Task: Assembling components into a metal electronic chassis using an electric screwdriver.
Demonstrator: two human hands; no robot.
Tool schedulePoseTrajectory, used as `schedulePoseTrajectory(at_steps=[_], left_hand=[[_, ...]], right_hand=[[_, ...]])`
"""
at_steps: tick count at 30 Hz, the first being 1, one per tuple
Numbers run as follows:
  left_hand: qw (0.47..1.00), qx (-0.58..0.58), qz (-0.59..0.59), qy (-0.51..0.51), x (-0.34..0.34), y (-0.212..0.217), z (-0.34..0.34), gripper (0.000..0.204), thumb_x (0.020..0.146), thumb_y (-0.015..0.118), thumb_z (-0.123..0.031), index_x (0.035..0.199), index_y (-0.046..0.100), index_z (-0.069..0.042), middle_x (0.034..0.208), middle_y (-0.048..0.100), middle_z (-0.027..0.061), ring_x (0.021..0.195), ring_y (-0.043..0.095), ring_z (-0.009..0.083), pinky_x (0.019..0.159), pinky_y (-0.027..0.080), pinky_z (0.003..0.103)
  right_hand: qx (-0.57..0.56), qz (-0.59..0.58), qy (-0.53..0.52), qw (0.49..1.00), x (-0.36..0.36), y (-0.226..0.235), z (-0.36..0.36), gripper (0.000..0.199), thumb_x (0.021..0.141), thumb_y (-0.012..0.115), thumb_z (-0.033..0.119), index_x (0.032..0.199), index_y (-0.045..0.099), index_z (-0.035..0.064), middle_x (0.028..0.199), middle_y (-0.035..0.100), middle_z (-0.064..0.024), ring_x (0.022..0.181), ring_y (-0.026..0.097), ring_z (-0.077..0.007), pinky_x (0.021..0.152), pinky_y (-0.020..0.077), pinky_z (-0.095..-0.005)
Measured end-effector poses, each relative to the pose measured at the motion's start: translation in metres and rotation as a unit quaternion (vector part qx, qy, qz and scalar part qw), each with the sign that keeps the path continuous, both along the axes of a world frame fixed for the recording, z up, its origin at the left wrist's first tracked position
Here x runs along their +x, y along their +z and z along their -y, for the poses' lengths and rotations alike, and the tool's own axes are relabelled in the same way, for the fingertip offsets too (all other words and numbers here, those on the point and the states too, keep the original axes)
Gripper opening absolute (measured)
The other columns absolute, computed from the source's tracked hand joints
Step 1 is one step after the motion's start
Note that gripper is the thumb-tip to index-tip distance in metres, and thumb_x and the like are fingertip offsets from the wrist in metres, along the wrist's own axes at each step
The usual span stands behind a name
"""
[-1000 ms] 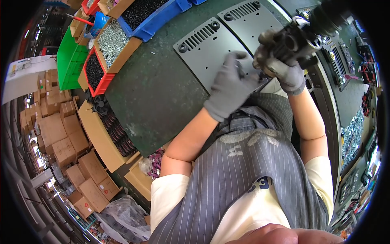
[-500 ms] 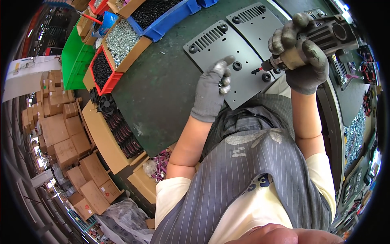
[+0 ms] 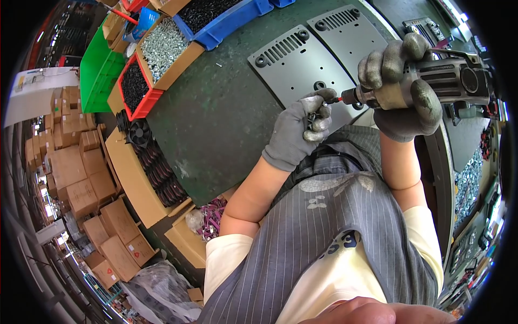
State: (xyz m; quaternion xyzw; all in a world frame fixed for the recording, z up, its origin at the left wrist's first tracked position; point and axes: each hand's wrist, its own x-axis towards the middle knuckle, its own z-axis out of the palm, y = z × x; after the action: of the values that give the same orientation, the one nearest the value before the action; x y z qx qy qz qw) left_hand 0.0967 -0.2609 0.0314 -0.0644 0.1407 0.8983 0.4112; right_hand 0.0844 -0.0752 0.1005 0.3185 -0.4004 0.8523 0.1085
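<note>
My right hand (image 3: 402, 89), in a grey glove, grips a power screwdriver (image 3: 448, 81) whose tip points left toward my left fingers. My left hand (image 3: 299, 129), also gloved, is pinched at the tool's red-tipped bit (image 3: 339, 99), holding something small that I cannot make out. Both hands hover over the near edge of a grey metal plate (image 3: 294, 65) with slots and round bosses, lying on the dark green bench (image 3: 216, 108). A second matching plate (image 3: 348, 32) lies beside it, farther right.
Bins line the bench's far left: a cardboard box of silver screws (image 3: 164, 43), a red bin of black parts (image 3: 134, 86), a blue bin (image 3: 216, 16), a green crate (image 3: 100, 73). A box of black fans (image 3: 154, 162) sits lower left. Stacked cartons (image 3: 81, 178) stand on the floor.
My left hand lifted off the plate and came to the screwdriver's tip. The right hand brought the tool lower and closer to me.
</note>
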Motion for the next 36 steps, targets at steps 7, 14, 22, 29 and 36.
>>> schedulePoseTrajectory(at_steps=[7,14,22,29,36], left_hand=[[0.999,0.022,0.019,-0.021,0.006,-0.005,-0.007,0.027,0.093,0.045,-0.014,0.113,0.051,0.003,0.078,0.054,0.0049,0.057,0.043,0.0088,0.041,0.034,0.016],[0.908,-0.344,-0.238,-0.030,0.001,0.031,-0.009,0.046,0.089,0.056,-0.034,0.117,0.053,0.002,0.070,0.051,-0.0022,0.055,0.043,0.0038,0.044,0.033,0.014],[0.432,-0.689,-0.578,0.072,-0.031,-0.007,-0.001,0.034,0.076,0.070,-0.032,0.103,0.067,-0.013,0.071,0.057,0.0091,0.064,0.056,0.0212,0.061,0.046,0.034],[0.438,-0.720,-0.534,0.067,0.035,0.013,0.033,0.032,0.077,0.070,-0.033,0.100,0.068,-0.011,0.069,0.057,0.0079,0.056,0.053,0.0189,0.054,0.044,0.031],[0.392,-0.703,-0.588,0.082,0.056,-0.009,0.025,0.033,0.078,0.068,-0.031,0.105,0.066,-0.013,0.070,0.058,0.0075,0.060,0.058,0.0239,0.055,0.046,0.035]], right_hand=[[-0.018,-0.050,0.039,0.998,-0.002,-0.005,-0.005,0.045,0.079,0.057,0.016,0.121,0.044,0.0077,0.086,0.056,-0.0082,0.074,0.058,-0.0232,0.063,0.0511,-0.0337],[-0.104,0.052,-0.015,0.993,0.009,-0.014,-0.017,0.044,0.082,0.051,0.026,0.119,0.046,0.0040,0.090,0.056,-0.0090,0.082,0.054,-0.0237,0.061,0.0487,-0.0314],[-0.091,0.129,-0.039,0.987,0.023,-0.019,-0.017,0.045,0.079,0.052,0.026,0.117,0.047,0.0022,0.087,0.057,-0.0089,0.079,0.054,-0.0229,0.071,0.0449,-0.0350],[-0.044,0.174,-0.059,0.982,0.038,-0.019,0.011,0.044,0.073,0.060,0.006,0.115,0.048,0.0010,0.081,0.056,-0.0109,0.072,0.058,-0.0225,0.062,0.0502,-0.0371],[0.051,0.181,-0.049,0.981,0.039,-0.019,0.048,0.040,0.075,0.064,0.012,0.111,0.046,0.0058,0.081,0.053,-0.0069,0.069,0.054,-0.0182,0.064,0.0482,-0.0327]])
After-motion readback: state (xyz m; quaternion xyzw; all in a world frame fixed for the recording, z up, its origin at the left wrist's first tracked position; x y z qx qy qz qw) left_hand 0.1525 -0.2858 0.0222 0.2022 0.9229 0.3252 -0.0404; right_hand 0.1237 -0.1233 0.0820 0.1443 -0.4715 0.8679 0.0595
